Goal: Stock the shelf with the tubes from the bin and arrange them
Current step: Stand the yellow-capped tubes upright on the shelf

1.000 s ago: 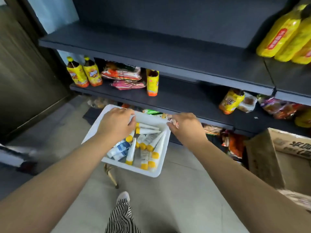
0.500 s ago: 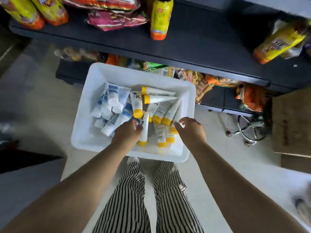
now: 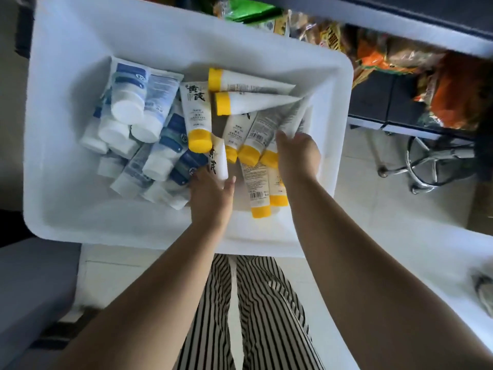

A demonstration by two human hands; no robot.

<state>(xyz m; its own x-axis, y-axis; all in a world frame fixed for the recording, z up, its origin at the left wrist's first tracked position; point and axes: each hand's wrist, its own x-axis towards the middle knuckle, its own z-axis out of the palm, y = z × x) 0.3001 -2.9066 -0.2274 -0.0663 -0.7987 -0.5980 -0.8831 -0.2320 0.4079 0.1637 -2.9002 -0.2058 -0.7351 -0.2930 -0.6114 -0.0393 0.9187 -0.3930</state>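
Tubes lie heaped in white bin (image 3: 66, 209). Head view, our only one: our left hand (image 3: 210, 198) pinches yellow-cap tube (image 3: 219, 161), long axis running away from us, tail toward palm. Our right hand (image 3: 297, 153) rests on neighbouring yellow-cap tubes (image 3: 266, 129), fingers curled over them; grip itself we cannot tell. Blue-and-white tubes (image 3: 138, 121) lie left, nearer left hand. Shelf edge (image 3: 426, 30) sits beyond bin, up and right of both hands.

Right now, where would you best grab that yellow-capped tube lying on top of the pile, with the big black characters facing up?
Grip the tube across its flat white body, just above the yellow cap, coming from above. It lies face up on the other tubes, cap toward the person, so both long edges seem free for the fingers. The left hand is nearest.
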